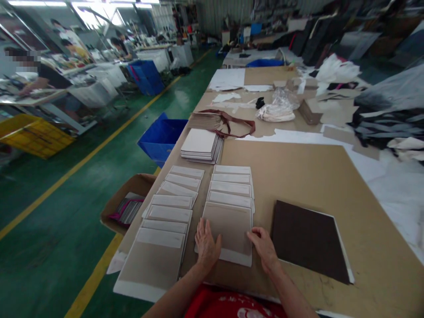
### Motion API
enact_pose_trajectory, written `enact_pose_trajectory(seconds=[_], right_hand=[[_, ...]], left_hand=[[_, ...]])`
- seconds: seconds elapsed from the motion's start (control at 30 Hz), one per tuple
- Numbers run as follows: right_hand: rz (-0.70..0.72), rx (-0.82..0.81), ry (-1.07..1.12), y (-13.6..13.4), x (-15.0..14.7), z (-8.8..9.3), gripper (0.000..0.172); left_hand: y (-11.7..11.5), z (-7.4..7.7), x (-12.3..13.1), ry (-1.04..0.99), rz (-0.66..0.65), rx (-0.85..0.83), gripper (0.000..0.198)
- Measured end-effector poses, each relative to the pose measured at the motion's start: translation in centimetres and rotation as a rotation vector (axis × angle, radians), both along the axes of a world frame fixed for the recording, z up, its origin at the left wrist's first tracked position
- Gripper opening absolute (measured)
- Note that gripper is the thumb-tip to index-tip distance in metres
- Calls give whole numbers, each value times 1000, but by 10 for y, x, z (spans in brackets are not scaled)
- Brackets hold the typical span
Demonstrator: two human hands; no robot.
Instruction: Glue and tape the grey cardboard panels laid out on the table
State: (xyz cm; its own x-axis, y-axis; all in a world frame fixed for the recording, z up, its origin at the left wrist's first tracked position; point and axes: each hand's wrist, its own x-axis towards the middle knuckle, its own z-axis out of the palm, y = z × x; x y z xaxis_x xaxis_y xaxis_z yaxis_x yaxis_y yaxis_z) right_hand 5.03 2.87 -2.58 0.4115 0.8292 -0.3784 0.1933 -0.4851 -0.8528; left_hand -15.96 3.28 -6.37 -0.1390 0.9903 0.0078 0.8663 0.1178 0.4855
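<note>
A flat grey-beige panel with pale borders (228,225) lies in front of me, at the near end of a column of overlapping panels (230,187). My left hand (207,245) rests on its left part, fingers stretched out and thumb apart. At the panel's right edge, my right hand (264,248) has thumb and fingertips pinched on the border. Left of this column is a second row of overlapping panels (162,251). To the right of my right hand lies a stack of dark brown sheets (308,238) with a white edge showing beneath.
Further up the brown-covered table (285,172) sit a stack of white-topped boards (200,143) and brown straps (236,121). Clear plastic bags (278,106) lie beyond. By the table's left side stand a blue bin (162,137) and a cardboard box (129,181). Other people work at left.
</note>
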Motion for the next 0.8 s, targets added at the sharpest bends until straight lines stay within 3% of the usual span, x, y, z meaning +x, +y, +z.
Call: enact_pose_trajectory(seconds=[0.23,0.43,0.53,0.63,0.8], right_hand=[[6,-23,36,3,-6,16,32],[-75,26,193,12,-18,12,54],[5,32,320,11,-21,8,45],[-7,41,430,8,-21,6,44],[-2,34,447,6,-19,4,42]], left_hand=[[-3,-6,-1,-76,16,60,61],[-1,-7,-9,-145,23,100,64],[-1,-4,-16,-164,53,55,67],[-1,-2,-23,-166,83,18,70],[-3,-4,-25,-144,71,34,69]])
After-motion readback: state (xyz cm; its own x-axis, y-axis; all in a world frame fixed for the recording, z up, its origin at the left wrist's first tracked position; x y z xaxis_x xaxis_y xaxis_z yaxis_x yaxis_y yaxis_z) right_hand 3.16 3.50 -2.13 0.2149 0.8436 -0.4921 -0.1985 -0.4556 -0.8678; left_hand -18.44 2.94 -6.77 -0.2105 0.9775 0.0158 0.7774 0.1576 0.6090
